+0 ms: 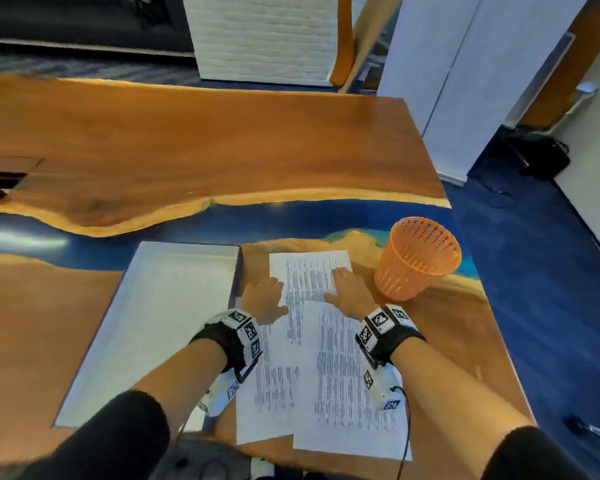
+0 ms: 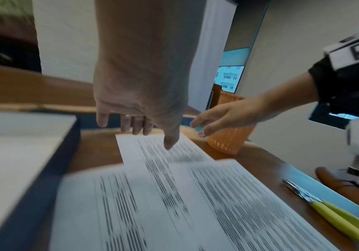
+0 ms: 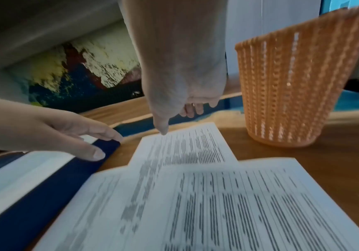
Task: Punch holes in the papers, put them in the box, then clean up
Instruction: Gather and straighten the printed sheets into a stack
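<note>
Three printed sheets overlap on the wooden table: a far sheet [image 1: 309,275], a near left sheet [image 1: 274,393] and a near right sheet [image 1: 343,393]. My left hand [image 1: 267,296] is over the far sheet's left edge with straight fingers [image 2: 131,125] and holds nothing. My right hand [image 1: 343,285] lies over the same sheet's right side, fingers relaxed [image 3: 193,110], thumb pointing down at the paper. Whether either hand presses the paper I cannot tell. A shallow box [image 1: 174,251], white inside with dark blue walls, lies just left of the papers. A yellow-handled punch tool [image 2: 341,220] lies near the table's right edge.
An orange mesh basket [image 1: 418,258] stands upright right of the far sheet, close to my right hand. The table edge [image 1: 492,306] runs just beyond it, with blue floor below. A white partition [image 1: 264,36] stands behind the table.
</note>
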The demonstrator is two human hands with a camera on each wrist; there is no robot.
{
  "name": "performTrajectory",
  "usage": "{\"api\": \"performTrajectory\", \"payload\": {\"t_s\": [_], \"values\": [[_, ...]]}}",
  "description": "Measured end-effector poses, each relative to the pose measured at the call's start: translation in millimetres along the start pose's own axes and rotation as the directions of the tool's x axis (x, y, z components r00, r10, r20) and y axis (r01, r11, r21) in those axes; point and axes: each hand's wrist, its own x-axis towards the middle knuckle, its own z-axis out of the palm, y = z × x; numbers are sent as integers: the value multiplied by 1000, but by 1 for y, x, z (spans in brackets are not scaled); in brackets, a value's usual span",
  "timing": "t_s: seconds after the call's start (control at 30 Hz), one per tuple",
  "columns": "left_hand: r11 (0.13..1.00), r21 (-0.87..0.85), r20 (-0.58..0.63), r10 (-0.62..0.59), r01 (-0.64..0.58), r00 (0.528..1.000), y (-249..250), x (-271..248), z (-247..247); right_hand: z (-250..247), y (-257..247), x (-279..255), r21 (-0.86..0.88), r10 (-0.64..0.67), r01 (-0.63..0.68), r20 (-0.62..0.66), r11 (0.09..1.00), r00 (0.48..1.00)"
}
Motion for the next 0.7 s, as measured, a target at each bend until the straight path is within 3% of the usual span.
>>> {"api": "performTrajectory", "payload": {"t_s": [0.1, 0.2, 0.47, 0.7], "values": [[999, -37, 159, 30, -25, 987, 8, -5, 36, 24, 6, -8, 31, 30, -32, 72, 999, 997], [998, -30, 223, 54, -48, 973, 15, -12, 63, 45, 12, -13, 37, 32, -36, 112, 999, 993], [999, 44, 127, -8, 3, 992, 24, -18, 83, 55, 15, -8, -14, 89, -88, 103, 996, 991], [998, 67, 138, -18, 9, 990, 26, -21, 88, 50, 13, -2, -19, 161, -161, 165, 987, 973]]}}
